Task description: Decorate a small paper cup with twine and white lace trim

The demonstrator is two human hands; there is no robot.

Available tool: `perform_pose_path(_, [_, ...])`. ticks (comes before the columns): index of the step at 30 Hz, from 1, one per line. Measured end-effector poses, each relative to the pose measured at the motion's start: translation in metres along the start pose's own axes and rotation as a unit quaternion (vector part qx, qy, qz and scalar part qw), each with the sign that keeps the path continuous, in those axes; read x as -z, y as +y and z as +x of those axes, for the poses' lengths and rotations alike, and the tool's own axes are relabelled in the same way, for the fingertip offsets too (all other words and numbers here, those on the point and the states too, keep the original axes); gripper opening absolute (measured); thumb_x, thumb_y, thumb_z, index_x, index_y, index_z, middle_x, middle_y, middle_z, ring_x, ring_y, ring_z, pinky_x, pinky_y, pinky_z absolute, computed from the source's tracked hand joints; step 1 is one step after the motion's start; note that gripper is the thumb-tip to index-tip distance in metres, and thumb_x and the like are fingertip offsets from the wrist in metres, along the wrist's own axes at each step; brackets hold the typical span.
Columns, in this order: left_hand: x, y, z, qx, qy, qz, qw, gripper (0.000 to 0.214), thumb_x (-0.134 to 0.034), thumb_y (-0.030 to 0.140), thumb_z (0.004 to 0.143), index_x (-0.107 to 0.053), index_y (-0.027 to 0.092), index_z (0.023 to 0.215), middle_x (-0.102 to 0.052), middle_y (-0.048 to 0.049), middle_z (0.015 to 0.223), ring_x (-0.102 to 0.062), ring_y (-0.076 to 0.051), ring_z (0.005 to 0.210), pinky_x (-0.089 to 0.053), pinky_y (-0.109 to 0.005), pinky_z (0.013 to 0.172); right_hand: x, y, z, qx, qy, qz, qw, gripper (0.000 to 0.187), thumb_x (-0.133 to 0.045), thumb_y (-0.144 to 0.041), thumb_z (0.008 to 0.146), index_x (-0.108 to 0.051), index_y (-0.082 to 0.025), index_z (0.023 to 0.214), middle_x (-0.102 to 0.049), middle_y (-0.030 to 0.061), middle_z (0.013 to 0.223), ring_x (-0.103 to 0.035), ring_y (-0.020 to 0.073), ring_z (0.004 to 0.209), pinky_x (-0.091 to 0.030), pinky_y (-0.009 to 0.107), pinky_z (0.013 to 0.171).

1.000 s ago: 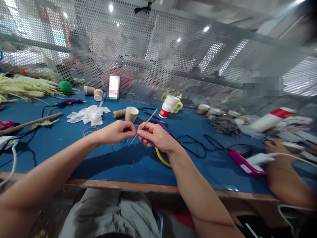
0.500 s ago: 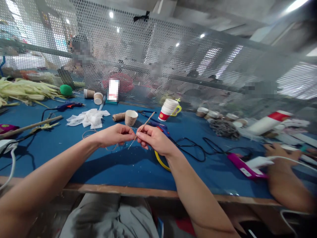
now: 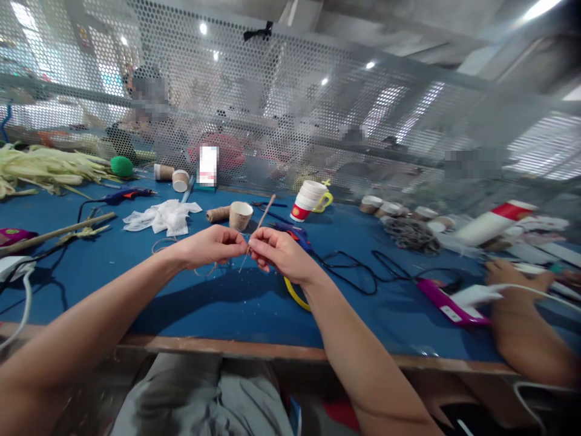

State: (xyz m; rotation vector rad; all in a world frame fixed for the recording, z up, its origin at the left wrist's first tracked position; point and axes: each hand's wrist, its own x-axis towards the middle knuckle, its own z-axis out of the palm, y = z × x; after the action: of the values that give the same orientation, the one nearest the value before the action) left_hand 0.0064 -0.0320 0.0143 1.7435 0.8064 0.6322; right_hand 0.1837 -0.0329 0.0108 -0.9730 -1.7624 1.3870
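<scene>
Your right hand (image 3: 275,251) pinches a thin stick (image 3: 267,210) on your side of the small cup (image 3: 240,216). Your left hand (image 3: 218,247) is pinched closed there too; I can't tell on what. A brown roll (image 3: 218,214) lies left of the cup.

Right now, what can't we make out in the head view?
All in the head view:
Thin stick: mid-part hidden by right hand.
Left hand: anything between its pinched fingertips, too small.
Yellow curved piece: partly hidden behind right wrist.
Pale leaves: cut off by left edge.
Co-worker's hand: blurred.
</scene>
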Motion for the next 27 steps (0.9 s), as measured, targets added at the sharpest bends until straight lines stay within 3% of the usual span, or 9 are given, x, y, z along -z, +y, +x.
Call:
perform_pose_path(7, [-0.0033,-0.0001,0.0005,0.010,0.048,0.100,0.994,0.025,-0.048,0.037,0.076,-0.046,0.015,0.065,-0.037,0.0055,0.055,-0.030,-0.005,0.047,-0.023,-0.020,0.043,-0.0051,0.0007,0.0004,-0.006,0.036,-0.079,0.996,0.028,-0.056,-0.043,0.074,-0.048,-0.016,0.070,-0.050,-0.0039,0.055,-0.042,0.0045,0.041,-0.033,0.018,0.037])
perform_pose_path(18, [0.0003,-0.0036,0.0022,0.016,-0.029,-0.047,0.998,0.023,-0.053,0.035,0.075,-0.050,0.013,0.067,-0.038,0.0057,0.055,-0.031,-0.004,0.046,-0.023,-0.020,0.044,0.0000,-0.0030,-0.0026,-0.006,-0.019,-0.012,1.000,0.023,-0.060,-0.037,0.073,-0.050,-0.016,0.075,-0.051,-0.0041,0.058,-0.043,0.0043,0.044,-0.034,0.018,0.039])
perform_pose_path(25, [-0.0024,-0.0053,0.0032,0.011,0.042,0.060,0.997,0.025,-0.051,0.036,0.075,-0.046,0.014,0.064,-0.039,0.0052,0.054,-0.030,-0.005,0.046,-0.022,-0.020,0.043,-0.0021,0.0020,0.0007,-0.014,0.034,-0.082,0.996,0.026,-0.059,-0.039,0.073,-0.048,-0.016,0.071,-0.049,-0.0046,0.054,-0.041,0.0043,0.041,-0.032,0.018,0.037])
perform_pose_path(27, [-0.0026,-0.0061,0.0034,0.007,0.039,0.068,0.997,0.025,-0.050,0.036,0.076,-0.047,0.014,0.065,-0.039,0.0049,0.054,-0.031,-0.005,0.046,-0.023,-0.020,0.043,-0.0021,0.0023,0.0007,-0.011,0.029,-0.076,0.997,0.024,-0.057,-0.038,0.075,-0.048,-0.016,0.071,-0.049,-0.0044,0.055,-0.041,0.0041,0.041,-0.032,0.018,0.037])
